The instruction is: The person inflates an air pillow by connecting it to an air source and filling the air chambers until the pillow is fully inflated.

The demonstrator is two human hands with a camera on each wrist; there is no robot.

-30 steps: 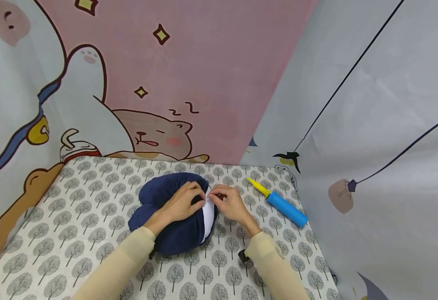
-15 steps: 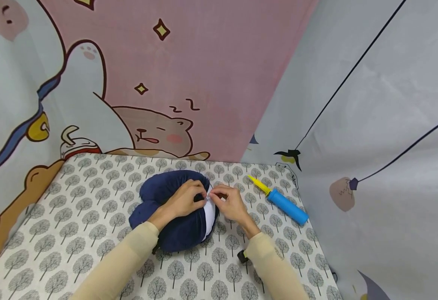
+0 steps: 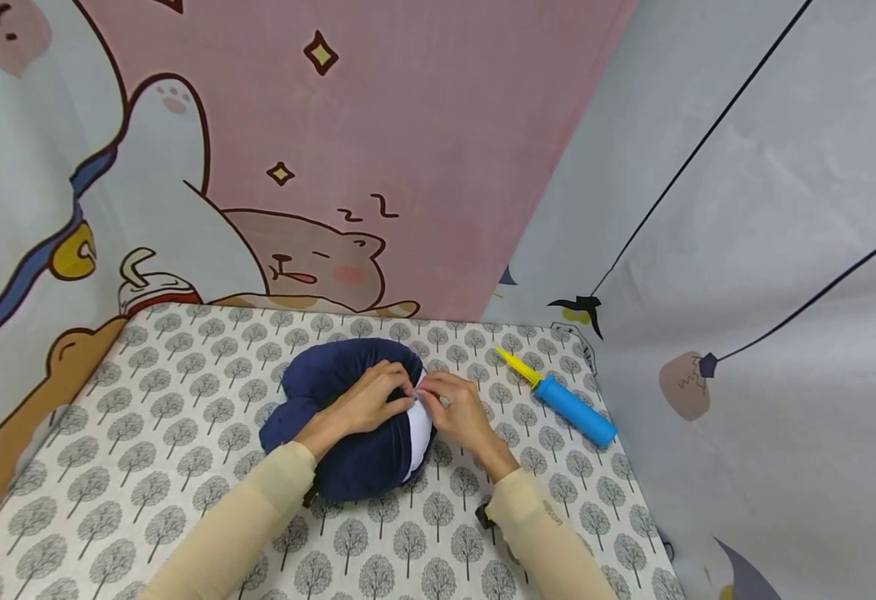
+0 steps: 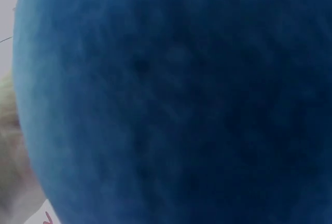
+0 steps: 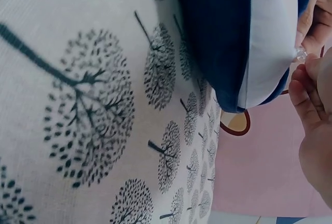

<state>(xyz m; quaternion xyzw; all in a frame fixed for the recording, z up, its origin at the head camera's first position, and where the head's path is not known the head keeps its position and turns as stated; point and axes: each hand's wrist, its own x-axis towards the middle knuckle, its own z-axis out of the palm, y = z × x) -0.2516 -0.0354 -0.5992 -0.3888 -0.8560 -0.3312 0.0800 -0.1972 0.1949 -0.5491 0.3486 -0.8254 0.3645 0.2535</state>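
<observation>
A puffed navy neck pillow (image 3: 358, 471) lies on the tree-print cloth in the head view, its cover parted along the right side over a white inner bladder (image 3: 419, 442). At the upper end of that white strip my left hand (image 3: 366, 400) and right hand (image 3: 458, 410) meet fingertip to fingertip. Between them the right wrist view shows a small clear valve (image 5: 301, 54), pinched from both sides. My left forearm crosses over the pillow. Blue plush (image 4: 171, 99) fills most of the left wrist view and hides the left fingers there.
To the right lies a blue hand pump (image 3: 576, 411) with a yellow nozzle (image 3: 516, 365) pointing back left. The tree-print cloth (image 3: 182, 467) covers the tabletop. Cartoon-printed fabric walls rise behind and on both sides.
Both hands stay at the valve with only small finger movements; the right hand's fingers have drawn slightly closer to the left. The head view has tipped slightly.
</observation>
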